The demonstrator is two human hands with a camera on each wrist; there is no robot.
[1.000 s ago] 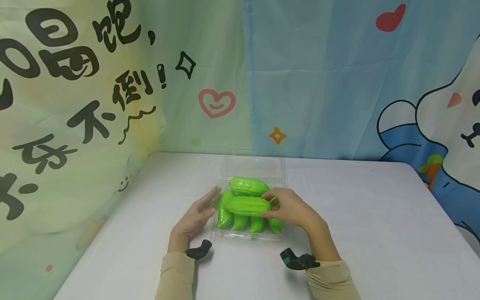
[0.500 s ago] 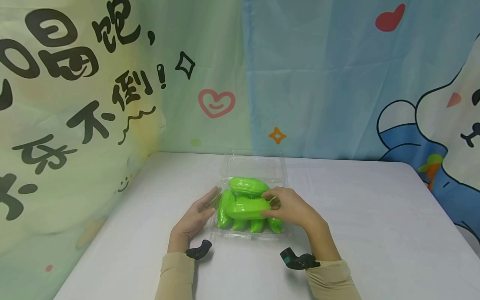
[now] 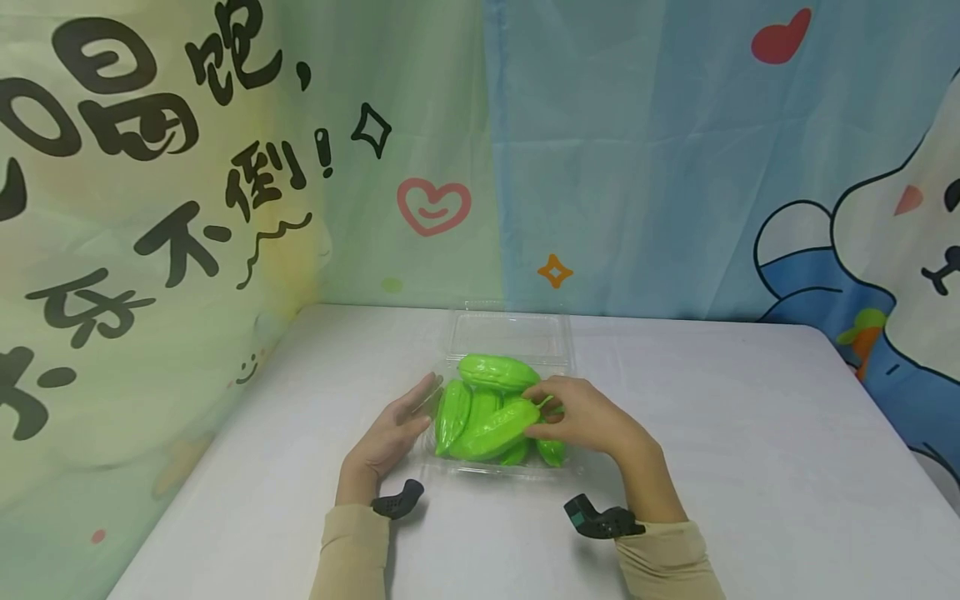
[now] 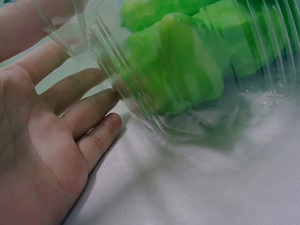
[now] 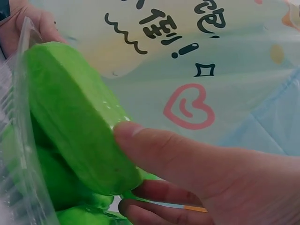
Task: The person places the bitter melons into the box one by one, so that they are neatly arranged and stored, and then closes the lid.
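Note:
A clear plastic clamshell box (image 3: 504,473) holds several glossy, bright green, ridged, cucumber-shaped vegetables. One of these green vegetables (image 3: 491,433) lies slantwise over the others, its right end higher. My right hand (image 3: 588,417) pinches that end between thumb and fingers, near the thin stem. In the right wrist view the held vegetable (image 5: 79,117) tilts across the box's wall. My left hand (image 4: 51,136) is spread, its fingertips right at the box's left side. Another green vegetable (image 3: 498,372) lies crosswise at the back; others lie lengthwise beneath the held one, partly hidden.
The box's clear lid (image 3: 510,335) lies folded back behind it. A white cloth covers the table (image 3: 735,433). Printed curtains (image 3: 630,167) hang along the back and left sides. A dark wrist device (image 3: 397,500) sits on each arm.
The held green vegetable has rolled and swung from level to slanted, its left end now lower and nearer the box's front. The right hand has shifted slightly; the left hand has stayed in place.

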